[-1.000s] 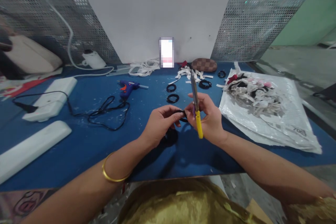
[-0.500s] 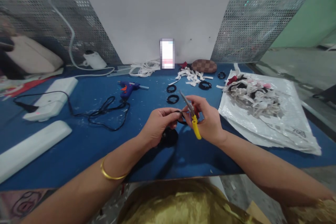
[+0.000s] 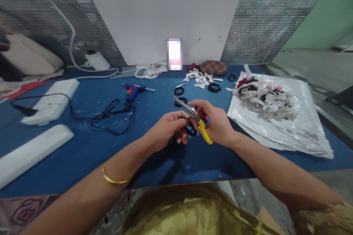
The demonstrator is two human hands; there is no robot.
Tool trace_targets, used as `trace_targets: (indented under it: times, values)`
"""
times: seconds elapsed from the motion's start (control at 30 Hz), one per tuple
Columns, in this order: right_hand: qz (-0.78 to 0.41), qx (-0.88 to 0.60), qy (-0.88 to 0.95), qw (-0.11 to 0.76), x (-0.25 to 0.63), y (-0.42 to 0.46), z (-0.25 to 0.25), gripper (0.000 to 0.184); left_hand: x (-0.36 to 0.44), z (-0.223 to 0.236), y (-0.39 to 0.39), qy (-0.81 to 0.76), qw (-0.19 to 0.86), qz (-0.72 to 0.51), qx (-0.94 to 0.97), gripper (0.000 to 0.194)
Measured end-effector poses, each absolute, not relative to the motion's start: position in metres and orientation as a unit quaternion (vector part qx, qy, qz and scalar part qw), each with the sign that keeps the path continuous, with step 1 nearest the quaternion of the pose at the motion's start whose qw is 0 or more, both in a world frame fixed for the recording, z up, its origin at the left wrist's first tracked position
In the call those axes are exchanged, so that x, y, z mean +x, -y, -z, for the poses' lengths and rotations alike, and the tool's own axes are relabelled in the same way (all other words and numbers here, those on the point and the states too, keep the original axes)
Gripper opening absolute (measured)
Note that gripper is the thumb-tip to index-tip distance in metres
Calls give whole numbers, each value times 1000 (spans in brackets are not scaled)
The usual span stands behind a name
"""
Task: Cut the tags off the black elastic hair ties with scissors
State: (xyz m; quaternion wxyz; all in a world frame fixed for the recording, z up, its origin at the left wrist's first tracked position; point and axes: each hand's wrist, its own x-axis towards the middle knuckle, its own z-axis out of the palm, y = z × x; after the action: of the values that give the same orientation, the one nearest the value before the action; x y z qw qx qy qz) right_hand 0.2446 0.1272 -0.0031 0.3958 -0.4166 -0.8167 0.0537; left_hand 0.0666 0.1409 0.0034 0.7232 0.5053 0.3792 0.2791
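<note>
My left hand is closed, thumb against fingers, on a black hair tie that hangs as a loop between both hands. My right hand holds yellow-handled scissors in its palm, the blades pointing up and left across the front of the fingers. Its fingertips meet the left hand's at the hair tie; whether they pinch it is hidden by the scissors. Something red shows within the right hand's grip. Beneath the left hand lies a dark bundle, mostly covered. Black hair ties rest on the table just beyond.
A blue glue gun with its black cord lies left, near a white power strip. White ribbon scraps, a checked case and a phone stand at the back. A plastic bag bearing scraps lies right.
The scissors have tilted further left, their tip now over the far hair ties. The loop between my hands shows more openly, and my left hand covers more of the dark bundle.
</note>
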Motion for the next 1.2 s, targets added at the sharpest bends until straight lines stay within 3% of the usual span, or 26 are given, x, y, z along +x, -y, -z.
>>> trace_targets:
  times: [0.2,0.47,0.9,1.2]
  values:
    - [-17,-430,815,388,243,-125,3,47,67,-2,-143,-363,757,-296,455,6]
    - [61,-405,818,404,244,-126,5,42,66,4,-142,-385,713,-356,466,14]
    - [112,-378,822,410,245,-128,9,47,64,3,-138,-386,746,-326,434,14]
    - [209,-347,831,380,243,-128,10,41,68,3,-138,-387,744,-339,427,18]
